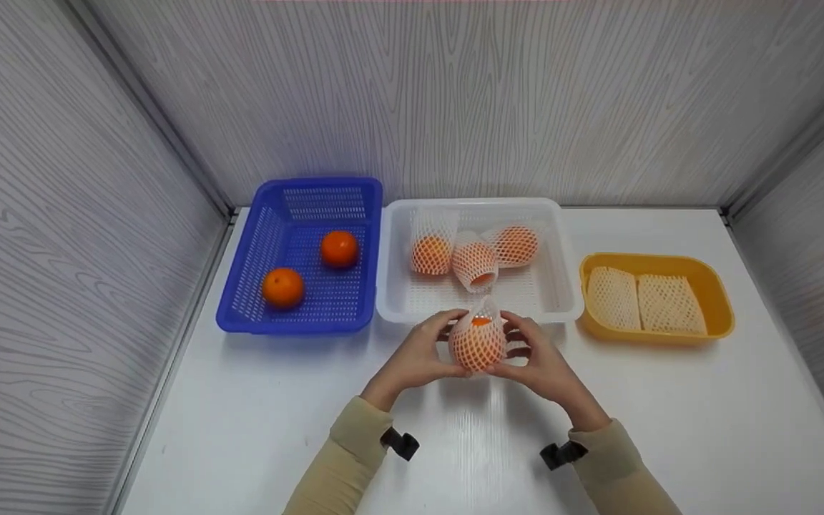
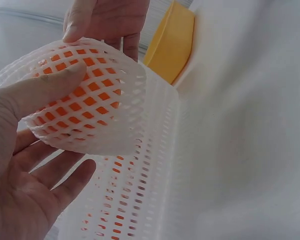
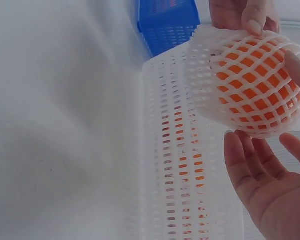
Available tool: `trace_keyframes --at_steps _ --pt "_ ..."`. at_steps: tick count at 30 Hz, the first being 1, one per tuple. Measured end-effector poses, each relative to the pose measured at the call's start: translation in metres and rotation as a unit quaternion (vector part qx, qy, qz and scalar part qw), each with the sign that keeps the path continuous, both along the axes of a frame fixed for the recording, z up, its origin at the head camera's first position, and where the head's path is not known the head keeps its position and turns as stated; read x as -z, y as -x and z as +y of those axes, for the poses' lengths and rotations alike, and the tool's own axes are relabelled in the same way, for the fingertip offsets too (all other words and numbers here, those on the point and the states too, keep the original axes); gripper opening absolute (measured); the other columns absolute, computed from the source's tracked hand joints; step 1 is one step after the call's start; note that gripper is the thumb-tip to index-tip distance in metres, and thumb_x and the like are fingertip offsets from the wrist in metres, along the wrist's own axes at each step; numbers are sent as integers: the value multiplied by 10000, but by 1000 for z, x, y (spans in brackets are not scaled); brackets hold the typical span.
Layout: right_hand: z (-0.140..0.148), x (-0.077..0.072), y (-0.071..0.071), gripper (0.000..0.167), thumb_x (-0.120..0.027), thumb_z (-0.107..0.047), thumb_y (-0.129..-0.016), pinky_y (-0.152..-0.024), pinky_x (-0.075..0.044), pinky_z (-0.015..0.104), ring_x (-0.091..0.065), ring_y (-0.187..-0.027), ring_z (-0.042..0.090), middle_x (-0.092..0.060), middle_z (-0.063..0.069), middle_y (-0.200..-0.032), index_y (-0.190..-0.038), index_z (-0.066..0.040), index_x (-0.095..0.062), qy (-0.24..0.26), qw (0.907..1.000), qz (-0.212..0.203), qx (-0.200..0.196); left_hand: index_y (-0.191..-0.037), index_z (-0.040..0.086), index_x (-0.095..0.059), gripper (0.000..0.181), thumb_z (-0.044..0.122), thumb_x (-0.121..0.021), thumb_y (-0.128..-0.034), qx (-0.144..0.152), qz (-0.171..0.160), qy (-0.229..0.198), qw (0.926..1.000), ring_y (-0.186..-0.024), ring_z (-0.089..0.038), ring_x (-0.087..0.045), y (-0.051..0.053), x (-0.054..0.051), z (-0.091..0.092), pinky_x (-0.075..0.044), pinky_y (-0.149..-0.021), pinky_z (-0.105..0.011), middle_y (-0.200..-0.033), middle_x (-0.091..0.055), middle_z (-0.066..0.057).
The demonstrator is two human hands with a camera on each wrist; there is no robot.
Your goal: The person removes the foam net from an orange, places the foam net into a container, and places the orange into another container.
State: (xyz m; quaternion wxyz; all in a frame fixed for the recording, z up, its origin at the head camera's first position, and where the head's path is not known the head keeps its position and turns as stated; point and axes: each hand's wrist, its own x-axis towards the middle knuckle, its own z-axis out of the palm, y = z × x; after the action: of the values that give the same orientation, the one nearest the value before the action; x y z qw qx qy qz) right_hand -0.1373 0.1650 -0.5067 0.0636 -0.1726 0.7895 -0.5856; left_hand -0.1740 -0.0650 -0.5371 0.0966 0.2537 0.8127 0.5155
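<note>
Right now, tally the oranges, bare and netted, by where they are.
Bare oranges in the blue basket: 2
Netted oranges in the white basket: 3
Held netted orange, between left hand and right hand: 1
Total: 6

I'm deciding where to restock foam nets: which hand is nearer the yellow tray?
The right hand. It holds the right side of the net-wrapped orange, left of the yellow tray; the left hand holds the fruit's opposite side, farther from the tray.
</note>
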Motion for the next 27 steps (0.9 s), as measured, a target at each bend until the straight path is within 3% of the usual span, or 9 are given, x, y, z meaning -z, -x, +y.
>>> trace_keyframes --at_steps 6,13,18,27 --pt "0 15 -5 741 -836 -23 -753 -853 -484 611 -511 -1088 395 -492 232 -1209 -1386 76 -463 -176 9998 43 -10 -1448 141 -440 906 128 -914 -676 70 -395 -124 9991 -1229 -183 -536 -6 19 0 -435 -998 -266 -1409 -489 -41" --pt "10 66 3 746 -889 -135 -713 -831 -529 493 -511 -1085 297 -495 118 -1225 -1367 -80 -536 -385 9992 95 5 -1433 115 -454 858 151 -901 -702 198 -738 -187 9969 -1237 -202 -532 -12 34 -1 -430 -1001 -259 -1389 -486 -40" --pt "11 78 0 736 -901 -165 -699 -830 -530 477 -521 -1055 270 -489 76 -1228 -1346 -127 -552 -558 9984 -4 -48 -1397 106 -493 794 201 -893 -719 135 -904 -6 9958 -1211 -196 -542 -15 42 -1 -444 -992 -275 -1355 -515 -20" --pt "10 95 -2 730 -904 -183 -693 -807 -530 492 -516 -1071 263 -494 47 -1238 -1332 -179 -551 -719 9972 38 -210 -1287 110 -583 641 232 -880 -733 -94 -902 262 9955 -1170 -194 -543 -17 51 0 -449 -999 -369 -1260 -578 10"
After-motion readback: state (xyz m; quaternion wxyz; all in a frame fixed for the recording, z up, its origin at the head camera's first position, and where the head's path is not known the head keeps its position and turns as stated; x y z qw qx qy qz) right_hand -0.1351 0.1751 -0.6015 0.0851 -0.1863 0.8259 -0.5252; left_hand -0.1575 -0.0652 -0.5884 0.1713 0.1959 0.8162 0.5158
